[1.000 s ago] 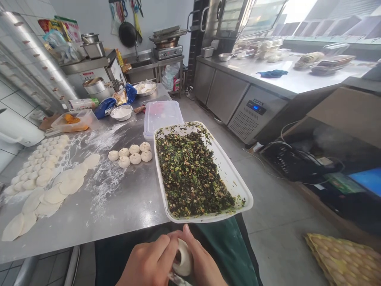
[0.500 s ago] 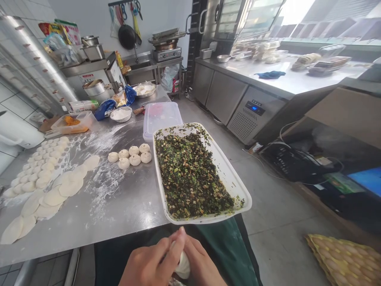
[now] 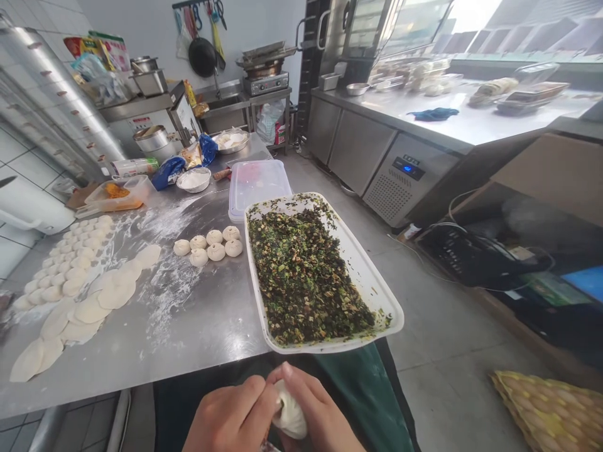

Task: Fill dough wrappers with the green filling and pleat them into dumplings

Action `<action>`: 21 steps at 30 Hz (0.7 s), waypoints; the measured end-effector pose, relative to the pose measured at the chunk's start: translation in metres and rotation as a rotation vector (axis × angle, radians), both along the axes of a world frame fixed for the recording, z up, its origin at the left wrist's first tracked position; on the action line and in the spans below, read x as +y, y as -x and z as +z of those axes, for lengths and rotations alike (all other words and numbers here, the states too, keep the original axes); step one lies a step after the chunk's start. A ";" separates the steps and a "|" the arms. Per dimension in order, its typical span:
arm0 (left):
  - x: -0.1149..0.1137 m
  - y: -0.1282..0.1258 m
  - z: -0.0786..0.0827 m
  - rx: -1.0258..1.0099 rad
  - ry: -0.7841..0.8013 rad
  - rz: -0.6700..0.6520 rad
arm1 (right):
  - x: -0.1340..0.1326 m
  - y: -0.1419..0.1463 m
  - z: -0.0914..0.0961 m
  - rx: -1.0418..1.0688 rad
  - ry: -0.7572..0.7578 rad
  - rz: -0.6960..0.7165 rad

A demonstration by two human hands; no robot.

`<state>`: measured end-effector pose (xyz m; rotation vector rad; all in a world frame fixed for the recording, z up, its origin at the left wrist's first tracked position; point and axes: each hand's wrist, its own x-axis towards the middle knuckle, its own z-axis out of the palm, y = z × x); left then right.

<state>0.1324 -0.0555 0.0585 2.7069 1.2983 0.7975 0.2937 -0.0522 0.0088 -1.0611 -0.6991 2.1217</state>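
At the lower middle, in front of a dark green apron (image 3: 362, 383), a pale dough bun (image 3: 293, 417) sits between both my hands. My left hand (image 3: 230, 411) has its fingers curled and pinches the bun's gathered edge, where a small opening shows. Around the bun's far and right side wraps my right hand (image 3: 320, 411), thumb and finger pressed on the dough. Something small and shiny shows under my left hand, too hidden to name. Just beyond the hands is a white tub (image 3: 393, 323) of chopped green filling (image 3: 306, 270).
Several pleated buns (image 3: 215, 252) sit on the steel table (image 3: 207, 333), left of the tub. Flat dough wrappers (image 3: 94, 307) and rows of dough pieces (image 3: 59, 276) lie farther left. A plastic lid (image 3: 259, 182) and a flour bowl (image 3: 194, 180) are behind. An egg tray (image 3: 551, 408) is lower right.
My fingers have parted a little at the top, and the bun shows more between them. The view has shifted slightly, moving the table's things a bit to the right.
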 end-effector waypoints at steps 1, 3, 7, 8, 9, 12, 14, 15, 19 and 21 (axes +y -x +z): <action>0.000 0.000 0.000 0.017 -0.019 -0.028 | 0.000 0.001 -0.001 -0.009 -0.003 -0.001; 0.000 0.002 -0.001 0.037 -0.026 -0.086 | 0.000 0.001 -0.003 -0.024 0.010 0.018; -0.005 0.002 -0.005 -0.009 0.020 -0.006 | 0.002 0.001 -0.006 -0.069 0.046 -0.008; -0.005 0.002 -0.006 -0.007 0.019 0.004 | 0.003 0.001 -0.006 -0.072 0.050 -0.020; -0.006 0.002 -0.006 0.006 0.008 -0.010 | 0.003 0.000 -0.006 -0.060 0.051 -0.023; -0.004 0.002 -0.002 0.031 -0.025 -0.065 | 0.002 -0.001 -0.002 0.015 0.045 0.015; -0.003 0.003 0.002 0.034 -0.011 -0.039 | 0.001 -0.001 0.001 0.035 0.024 0.026; -0.002 0.004 0.004 0.035 -0.011 -0.022 | 0.000 -0.001 0.003 0.024 0.015 0.013; -0.002 0.004 0.008 0.070 -0.085 -0.057 | 0.000 0.001 0.004 -0.039 0.028 -0.028; -0.003 0.005 0.008 0.074 -0.095 -0.069 | 0.001 0.001 0.002 0.010 0.055 0.005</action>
